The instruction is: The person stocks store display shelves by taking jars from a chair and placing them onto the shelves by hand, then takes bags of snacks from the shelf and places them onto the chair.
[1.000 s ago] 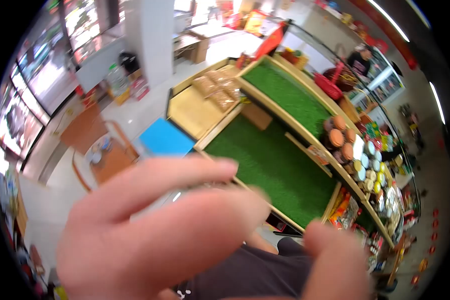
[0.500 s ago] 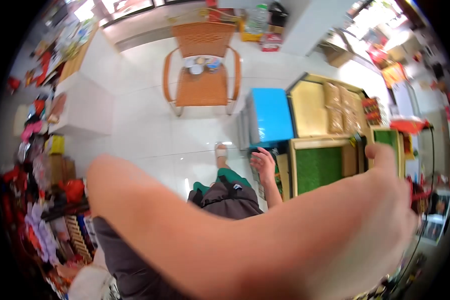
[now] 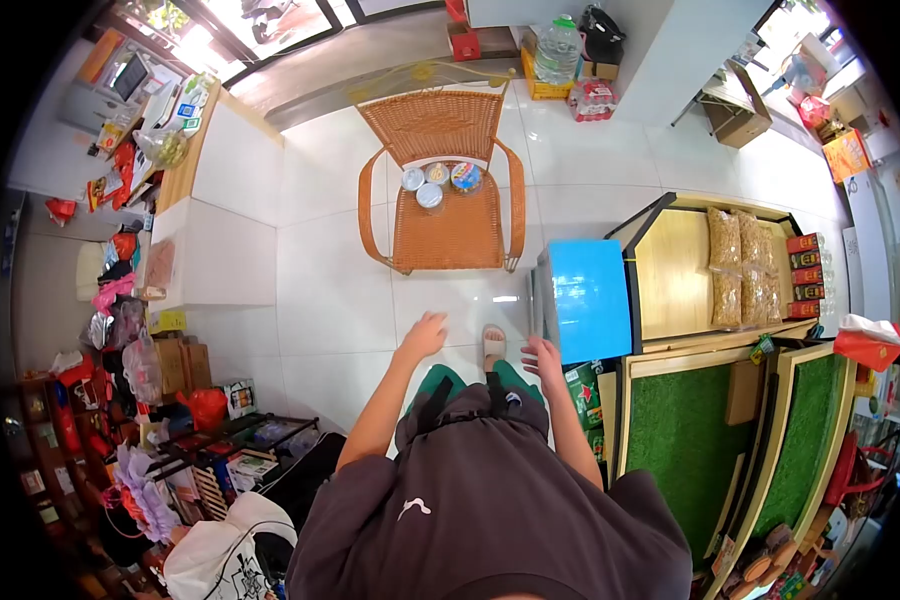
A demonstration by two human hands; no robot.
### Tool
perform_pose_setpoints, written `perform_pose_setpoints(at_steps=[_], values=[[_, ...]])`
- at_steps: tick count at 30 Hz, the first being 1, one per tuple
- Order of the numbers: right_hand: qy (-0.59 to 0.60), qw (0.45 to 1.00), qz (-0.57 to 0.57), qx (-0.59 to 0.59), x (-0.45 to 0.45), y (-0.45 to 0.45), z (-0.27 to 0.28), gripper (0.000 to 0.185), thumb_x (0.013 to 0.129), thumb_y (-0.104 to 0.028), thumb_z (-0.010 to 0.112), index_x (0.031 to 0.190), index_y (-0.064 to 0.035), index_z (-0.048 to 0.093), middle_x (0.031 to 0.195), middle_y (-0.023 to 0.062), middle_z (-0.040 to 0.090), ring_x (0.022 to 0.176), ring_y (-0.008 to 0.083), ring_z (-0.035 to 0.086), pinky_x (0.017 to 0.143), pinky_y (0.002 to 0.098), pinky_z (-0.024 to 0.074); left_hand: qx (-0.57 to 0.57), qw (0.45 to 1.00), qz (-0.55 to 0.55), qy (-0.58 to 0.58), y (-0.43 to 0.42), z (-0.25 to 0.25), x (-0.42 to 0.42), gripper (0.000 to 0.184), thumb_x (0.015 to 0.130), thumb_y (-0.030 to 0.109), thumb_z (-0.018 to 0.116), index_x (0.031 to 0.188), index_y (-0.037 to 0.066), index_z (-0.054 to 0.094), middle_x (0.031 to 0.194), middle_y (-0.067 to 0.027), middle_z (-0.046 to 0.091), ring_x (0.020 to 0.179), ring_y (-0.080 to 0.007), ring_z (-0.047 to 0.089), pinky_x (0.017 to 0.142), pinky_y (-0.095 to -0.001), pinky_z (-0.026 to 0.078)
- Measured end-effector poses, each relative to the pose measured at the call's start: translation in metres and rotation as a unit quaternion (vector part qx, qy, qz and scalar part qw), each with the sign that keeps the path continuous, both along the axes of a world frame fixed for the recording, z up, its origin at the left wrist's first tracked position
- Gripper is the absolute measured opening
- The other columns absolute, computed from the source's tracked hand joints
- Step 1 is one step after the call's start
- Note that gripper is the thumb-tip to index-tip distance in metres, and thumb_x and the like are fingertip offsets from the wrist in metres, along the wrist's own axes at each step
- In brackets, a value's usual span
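Over white tiles [image 3: 335, 300], left hand [image 3: 426, 336] and right hand [image 3: 543, 362] hang unclenched, blue box [image 3: 590, 300] running lengthwise forward.

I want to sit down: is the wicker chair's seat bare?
No, four small containers stand on the seat of the wicker chair.

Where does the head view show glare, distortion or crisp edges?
Head view: daylight washes out the window, a glint marks the floor; head view: black corners and leaning pillar suggest wide-lens distortion; head view: the blue box has crisp edges.
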State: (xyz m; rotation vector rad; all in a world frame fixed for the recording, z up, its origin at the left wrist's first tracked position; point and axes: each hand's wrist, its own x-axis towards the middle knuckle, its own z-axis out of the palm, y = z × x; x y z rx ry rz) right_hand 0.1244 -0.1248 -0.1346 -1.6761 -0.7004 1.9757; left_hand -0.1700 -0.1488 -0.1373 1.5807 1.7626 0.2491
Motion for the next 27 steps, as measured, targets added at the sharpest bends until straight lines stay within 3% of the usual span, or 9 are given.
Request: perform_pose_setpoints(at_steps=[1, 3, 7, 10, 17, 21, 23, 24, 27], values=[[-0.001, 1.0, -0.001, 0.0, 0.003, 0.007, -0.005, 0.04, 0.088, -0.034, 0.053, 0.117, -0.0076, 0.052, 0.102, 0.0106, 0.062, 0.084, 0.0217, 0.061, 0.072, 0.0329, 0.05, -0.053, 0.998, 0.015, 0.009, -0.015, -0.034, -0.019, 0.04, 0.085, 0.021, 0.051, 0.122, 0.006, 0.051, 0.117, -0.0207, 0.053, 0.108, -0.0376, 0.051, 0.092, -0.0425, 0.043], [0.001, 0.998, -0.029, -0.051, 0.009, 0.014, -0.017, 0.044, 0.086, -0.037, 0.053, 0.118, -0.0074, 0.051, 0.103, 0.0119, 0.061, 0.085, 0.0231, 0.06, 0.073, 0.0351, 0.0504, -0.104, 0.986, 0.095, -0.094, -0.037, -0.047, -0.043, 0.04, 0.083, 0.023, 0.052, 0.117, 0.002, 0.055, 0.113, -0.0248, 0.055, 0.107, -0.038, 0.053, 0.094, -0.0412, 0.042], [-0.027, 0.992, -0.073, -0.097, 0.015, 0.051, -0.027, 0.045, 0.087, -0.035, 0.051, 0.122, -0.007, 0.047, 0.105, 0.0116, 0.057, 0.084, 0.0239, 0.057, 0.074, 0.0384, 0.0512, -0.16, 0.974, 0.126, 0.097, -0.081, -0.094, -0.098, 0.04, 0.079, 0.027, 0.055, 0.108, -0.001, 0.061, 0.107, -0.0261, 0.06, 0.103, -0.038, 0.057, 0.091, -0.0404, 0.044], [-0.032, 0.992, -0.09, -0.083, 0.0, 0.093, -0.032, 0.046, 0.088, -0.035, 0.049, 0.124, -0.0066, 0.045, 0.105, 0.0116, 0.056, 0.084, 0.0239, 0.057, 0.074, 0.0382, 0.0514, -0.214, 0.959, 0.181, 0.031, -0.065, -0.112, -0.134, 0.04, 0.078, 0.027, 0.056, 0.105, -0.002, 0.062, 0.105, -0.0257, 0.061, 0.101, -0.0378, 0.058, 0.089, -0.04, 0.046], [0.006, 0.99, -0.091, -0.112, -0.105, 0.175, -0.091, 0.05, 0.088, -0.039, 0.052, 0.127, -0.0078, 0.043, 0.108, 0.0134, 0.055, 0.087, 0.0259, 0.059, 0.074, 0.0388, 0.0524, -0.145, 0.972, 0.168, -0.073, 0.091, -0.15, -0.178, 0.036, 0.082, 0.022, 0.053, 0.108, -0.001, 0.06, 0.102, -0.0239, 0.063, 0.099, -0.0359, 0.06, 0.088, -0.0383, 0.046], [-0.028, 0.987, -0.03, -0.158, -0.184, 0.225, -0.161, 0.059, 0.085, -0.038, 0.058, 0.131, -0.0076, 0.038, 0.109, 0.0128, 0.055, 0.085, 0.0254, 0.06, 0.069, 0.0374, 0.0542, -0.205, 0.953, 0.137, -0.175, 0.19, -0.185, -0.165, 0.035, 0.087, 0.024, 0.049, 0.112, 0.001, 0.059, 0.111, -0.0187, 0.06, 0.107, -0.0302, 0.056, 0.09, -0.0348, 0.044], [-0.033, 0.999, -0.005, -0.029, -0.209, 0.248, -0.231, 0.066, 0.084, -0.034, 0.063, 0.135, -0.0069, 0.032, 0.111, 0.0117, 0.054, 0.08, 0.0225, 0.061, 0.067, 0.0363, 0.0544, -0.196, 0.939, 0.108, -0.261, 0.212, -0.213, -0.148, 0.036, 0.09, 0.026, 0.048, 0.117, 0.003, 0.056, 0.111, -0.0156, 0.061, 0.108, -0.026, 0.056, 0.089, -0.0332, 0.044], [-0.122, 0.991, 0.038, 0.038, -0.216, 0.266, -0.273, 0.07, 0.083, -0.032, 0.065, 0.137, -0.0063, 0.029, 0.112, 0.011, 0.054, 0.081, 0.0217, 0.06, 0.067, 0.0351, 0.0543, -0.196, 0.92, 0.11, -0.319, 0.217, -0.227, -0.139, 0.038, 0.091, 0.028, 0.048, 0.119, 0.004, 0.054, 0.111, -0.0149, 0.061, 0.108, -0.0242, 0.056, 0.088, -0.0325, 0.044], [-0.142, 0.977, 0.014, 0.158, -0.264, 0.365, -0.271, 0.09, 0.074, -0.027, 0.076, 0.141, -0.0047, 0.02, 0.118, 0.0135, 0.053, 0.089, 0.0219, 0.06, 0.068, 0.0315, 0.0542, -0.284, 0.887, 0.142, -0.334, 0.235, -0.25, -0.121, 0.039, 0.093, 0.027, 0.047, 0.124, 0.003, 0.05, 0.119, -0.0155, 0.057, 0.108, -0.0235, 0.055, 0.088, -0.0319, 0.045]])
